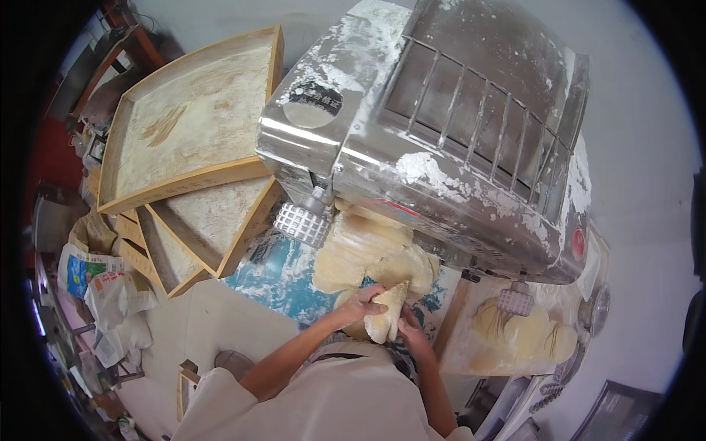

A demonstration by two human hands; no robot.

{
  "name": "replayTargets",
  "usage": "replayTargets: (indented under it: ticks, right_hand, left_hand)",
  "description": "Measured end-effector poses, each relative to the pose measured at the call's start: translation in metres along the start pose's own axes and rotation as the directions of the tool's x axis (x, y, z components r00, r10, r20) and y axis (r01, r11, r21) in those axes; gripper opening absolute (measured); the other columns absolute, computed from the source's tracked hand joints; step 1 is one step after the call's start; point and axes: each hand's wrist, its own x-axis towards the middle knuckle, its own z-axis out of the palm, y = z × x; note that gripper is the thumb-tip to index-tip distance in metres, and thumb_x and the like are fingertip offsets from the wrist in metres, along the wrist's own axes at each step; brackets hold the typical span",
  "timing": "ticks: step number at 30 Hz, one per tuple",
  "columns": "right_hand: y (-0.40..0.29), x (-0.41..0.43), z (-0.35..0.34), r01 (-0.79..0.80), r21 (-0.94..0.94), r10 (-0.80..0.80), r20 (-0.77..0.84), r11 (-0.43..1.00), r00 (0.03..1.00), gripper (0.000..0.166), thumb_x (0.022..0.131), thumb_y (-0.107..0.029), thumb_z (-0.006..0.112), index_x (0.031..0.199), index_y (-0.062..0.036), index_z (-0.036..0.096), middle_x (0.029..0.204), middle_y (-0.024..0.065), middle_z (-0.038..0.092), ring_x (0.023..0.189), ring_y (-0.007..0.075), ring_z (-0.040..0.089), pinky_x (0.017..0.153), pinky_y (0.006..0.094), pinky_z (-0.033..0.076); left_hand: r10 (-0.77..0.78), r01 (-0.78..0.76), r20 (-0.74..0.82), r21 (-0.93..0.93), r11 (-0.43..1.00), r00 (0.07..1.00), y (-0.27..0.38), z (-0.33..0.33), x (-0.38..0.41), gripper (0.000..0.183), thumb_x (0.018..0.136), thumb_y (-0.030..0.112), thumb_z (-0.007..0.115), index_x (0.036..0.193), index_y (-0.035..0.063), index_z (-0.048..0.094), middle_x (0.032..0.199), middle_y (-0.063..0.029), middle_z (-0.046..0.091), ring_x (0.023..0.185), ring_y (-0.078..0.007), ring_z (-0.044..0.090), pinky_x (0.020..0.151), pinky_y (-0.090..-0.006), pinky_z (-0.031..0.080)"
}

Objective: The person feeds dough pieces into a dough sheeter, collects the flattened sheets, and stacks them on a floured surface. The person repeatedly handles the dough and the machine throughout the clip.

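Observation:
Between my two hands is a folded piece of pale yellow dough [388, 310], held close in front of my body. My left hand [362, 306] grips its left side, thumb lying on top. Along the right edge, the fingers of my right hand [413, 331] hold it, partly hidden by the dough. A larger sheet of dough [353, 248] lies in folds beyond it on a floured blue surface [276, 281]. The sheet reaches back under the front of a floured metal dough-rolling machine [419, 165].
Knurled metal knobs [302, 223] jut from the machine's front at both sides. Stacked wooden trays [187, 127] stand at left, the top one dusted with flour. At right, more dough pieces [524, 333] rest on a floured board [469, 355]. Printed sacks [105, 281] sit far left.

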Motion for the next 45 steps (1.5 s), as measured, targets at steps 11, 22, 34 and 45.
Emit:
replayTargets:
  ticks: [11, 22, 34, 45]
  right_hand:
    - [0.054, -0.004, -0.038, -0.186, 0.101, 0.207, -0.282, 0.977, 0.937, 0.052, 0.082, -0.027, 0.071, 0.125, -0.0027, 0.054, 0.112, 0.005, 0.061, 0.095, 0.0178, 0.06, 0.081, 0.0311, 0.047]
    - [0.082, -0.002, -0.098, -0.408, -0.67, 0.196, -0.371, 0.621, 0.908, 0.03, 0.08, -0.029, 0.074, 0.087, 0.0004, 0.07, 0.071, 0.0043, 0.066, 0.061, 0.0133, 0.062, 0.05, 0.0291, 0.046]
    - [-0.024, 0.016, -0.045, -0.062, -0.991, -0.611, -0.12, 0.116, 0.783, 0.059, 0.071, -0.021, 0.077, 0.124, -0.0067, 0.056, 0.123, 0.0177, 0.056, 0.109, 0.037, 0.054, 0.089, 0.0419, 0.046]
    - [-0.041, 0.096, -0.034, 0.144, -0.976, -0.484, 0.208, -0.166, 0.85, 0.062, 0.072, -0.03, 0.076, 0.128, -0.0137, 0.054, 0.128, 0.0087, 0.05, 0.118, 0.0296, 0.048, 0.094, 0.0419, 0.044]
  left_hand:
    - [0.089, -0.023, -0.139, 0.419, 0.908, 0.986, -0.028, 0.015, -0.009, 0.049, 0.085, 0.015, 0.068, 0.128, -0.0012, 0.051, 0.113, -0.0196, 0.062, 0.092, -0.0248, 0.065, 0.082, -0.0346, 0.05]
    - [0.152, 0.104, -0.24, 0.794, 0.599, 0.959, -0.074, -0.039, -0.03, 0.042, 0.081, 0.022, 0.065, 0.121, 0.0111, 0.058, 0.096, -0.019, 0.067, 0.089, -0.0374, 0.063, 0.075, -0.0462, 0.05]
    - [0.085, 0.127, -0.182, 0.891, 0.436, 0.98, -0.036, -0.027, -0.026, 0.036, 0.083, 0.016, 0.059, 0.117, 0.0058, 0.054, 0.1, -0.0209, 0.064, 0.09, -0.0381, 0.062, 0.076, -0.046, 0.05]
    - [0.114, 0.06, -0.107, 0.933, 0.354, 0.988, 0.012, -0.024, -0.04, 0.037, 0.082, 0.008, 0.054, 0.118, 0.0042, 0.055, 0.111, -0.0211, 0.061, 0.099, -0.0368, 0.06, 0.084, -0.0431, 0.05]
